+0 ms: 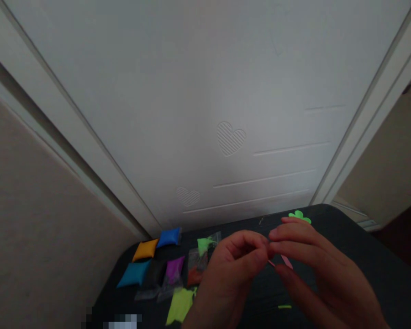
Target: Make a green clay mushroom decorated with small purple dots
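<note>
Both my hands meet above a black table (356, 256). My left hand (231, 274) is curled, its fingertips pinched on a small pink piece of clay (287, 261). My right hand (315, 269) pinches the same pink piece from the other side, fingers pressed together. A green flower-shaped clay piece (299, 216) lies on the table just behind my right fingers. A thin green strip (284, 307) lies on the table below my hands.
Several small clay packets lie at the table's left: orange (145, 249), blue (170, 236), teal (134, 273), purple (174, 269), green (205, 245), red-brown (193, 276), yellow-green (180, 305). A white door panel with embossed hearts (230, 138) rises right behind the table.
</note>
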Demonstrator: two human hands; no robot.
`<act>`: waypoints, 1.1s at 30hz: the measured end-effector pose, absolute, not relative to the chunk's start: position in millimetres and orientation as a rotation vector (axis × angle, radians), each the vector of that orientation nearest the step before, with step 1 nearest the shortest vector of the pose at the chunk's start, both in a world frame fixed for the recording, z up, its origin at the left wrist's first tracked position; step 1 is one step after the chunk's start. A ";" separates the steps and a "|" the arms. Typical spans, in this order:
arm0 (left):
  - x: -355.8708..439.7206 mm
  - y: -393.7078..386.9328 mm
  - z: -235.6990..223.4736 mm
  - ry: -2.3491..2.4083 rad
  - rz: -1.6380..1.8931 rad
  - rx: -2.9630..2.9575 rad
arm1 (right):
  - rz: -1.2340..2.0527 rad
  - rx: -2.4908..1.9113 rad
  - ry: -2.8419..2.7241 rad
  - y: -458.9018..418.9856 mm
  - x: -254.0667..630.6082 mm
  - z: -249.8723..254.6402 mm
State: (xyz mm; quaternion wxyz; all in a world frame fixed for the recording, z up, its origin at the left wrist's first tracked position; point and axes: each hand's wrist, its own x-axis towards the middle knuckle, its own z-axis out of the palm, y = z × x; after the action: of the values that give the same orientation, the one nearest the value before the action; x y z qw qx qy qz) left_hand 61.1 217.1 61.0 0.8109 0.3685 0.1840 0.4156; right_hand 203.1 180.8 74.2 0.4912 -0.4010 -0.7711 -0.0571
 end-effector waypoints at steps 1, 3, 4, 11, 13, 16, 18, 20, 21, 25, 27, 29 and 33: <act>60.8 217.0 61.1 0.380 0.889 0.783 | -0.137 -0.979 -1.868 179.9 203.0 74.2; 60.0 216.6 61.5 0.368 0.902 0.776 | -0.135 -0.975 -1.875 177.8 202.7 74.5; 59.4 216.3 61.8 0.365 0.914 0.779 | -0.135 -0.970 -1.879 176.7 202.5 74.7; 58.7 212.1 62.8 0.404 0.944 0.847 | -0.150 -0.958 -1.881 173.1 203.2 75.2; 60.3 211.2 63.1 0.428 0.936 0.862 | -0.151 -0.936 -1.898 173.4 204.7 74.7; 63.2 210.6 63.7 0.445 0.923 0.896 | -0.134 -0.931 -1.899 173.2 207.0 73.9; 64.9 210.7 63.6 0.451 0.916 0.916 | -0.114 -0.941 -1.879 172.4 208.0 73.1; 66.4 211.2 63.3 0.464 0.913 0.920 | -0.087 -0.950 -1.864 171.3 208.7 72.0; 67.2 211.4 63.0 0.475 0.913 0.917 | -0.077 -0.954 -1.862 170.9 208.9 71.4; 69.9 210.8 63.1 0.488 0.900 0.901 | -0.062 -0.974 -1.867 170.7 208.8 71.2; 70.6 209.4 64.1 0.459 0.902 0.898 | -0.070 -0.987 -1.870 171.3 208.4 72.3; 70.6 207.5 65.2 0.422 0.907 0.901 | -0.086 -0.989 -1.870 171.7 208.3 73.5; 70.1 206.0 65.6 0.413 0.913 0.893 | -0.104 -0.979 -1.864 172.0 209.8 74.2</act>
State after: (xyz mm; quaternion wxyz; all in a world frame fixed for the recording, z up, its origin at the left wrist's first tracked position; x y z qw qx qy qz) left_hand 70.1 206.0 65.6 0.7832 0.4136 0.1913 0.4230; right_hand 209.8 172.0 74.2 0.4943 -0.4037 -0.7687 -0.0428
